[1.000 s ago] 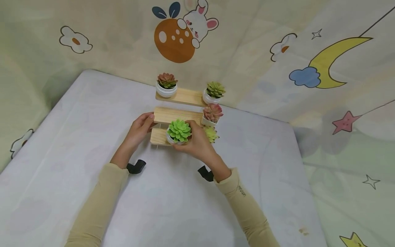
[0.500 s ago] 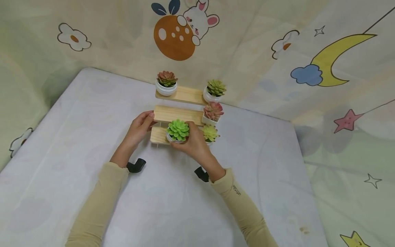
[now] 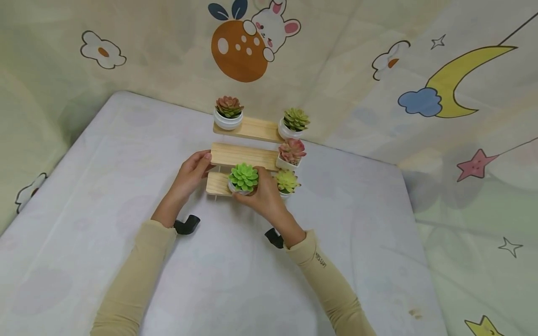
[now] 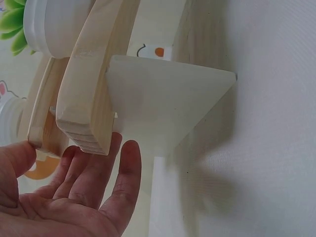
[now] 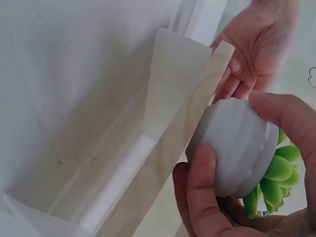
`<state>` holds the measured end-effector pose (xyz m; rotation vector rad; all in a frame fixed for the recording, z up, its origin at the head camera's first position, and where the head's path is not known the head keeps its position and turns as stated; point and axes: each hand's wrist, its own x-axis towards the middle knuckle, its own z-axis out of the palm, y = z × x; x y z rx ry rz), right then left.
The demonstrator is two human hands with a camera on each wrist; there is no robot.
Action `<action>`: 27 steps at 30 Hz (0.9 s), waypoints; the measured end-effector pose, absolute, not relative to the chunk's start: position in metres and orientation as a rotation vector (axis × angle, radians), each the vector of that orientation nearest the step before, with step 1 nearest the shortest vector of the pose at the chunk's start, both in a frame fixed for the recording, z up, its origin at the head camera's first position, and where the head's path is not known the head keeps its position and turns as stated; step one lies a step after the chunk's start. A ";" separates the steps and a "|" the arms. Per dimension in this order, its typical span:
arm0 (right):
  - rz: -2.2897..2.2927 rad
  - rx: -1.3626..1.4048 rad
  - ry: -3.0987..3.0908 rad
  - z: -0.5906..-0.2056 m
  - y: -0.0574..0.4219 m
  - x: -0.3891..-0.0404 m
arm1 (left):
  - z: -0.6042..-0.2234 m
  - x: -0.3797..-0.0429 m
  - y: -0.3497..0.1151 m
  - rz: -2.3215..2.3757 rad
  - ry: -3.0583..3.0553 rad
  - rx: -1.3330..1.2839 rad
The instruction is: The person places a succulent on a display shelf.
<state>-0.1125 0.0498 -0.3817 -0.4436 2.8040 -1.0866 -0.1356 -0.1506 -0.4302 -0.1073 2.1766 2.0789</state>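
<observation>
My right hand holds a bright green artificial succulent by its round white pot, thumb on one side and fingers on the other. The pot stands at the lowest board of a three-step wooden plant stand, its base right at the wood in the right wrist view. My left hand grips the left end of the middle board, thumb on its edge and fingers beneath. A translucent side bracket supports the boards.
A reddish succulent and a green one stand on the top board's ends. A pink succulent sits at the middle board's right, with a yellow-green one below it. A patterned curtain hangs behind the white-covered table.
My right hand has shifted slightly left with the bright green succulent, showing more of the yellow-green one beside it. My left hand stays at the middle board.
</observation>
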 end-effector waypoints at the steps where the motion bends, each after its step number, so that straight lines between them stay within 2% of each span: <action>1: -1.086 -0.442 2.808 -0.382 0.050 -0.112 | -0.431 -0.136 -0.151 2.083 2.172 -0.107; 27: -1.166 -0.472 2.776 -0.390 0.052 -0.103 | -0.435 -0.136 -0.153 2.082 2.150 -0.134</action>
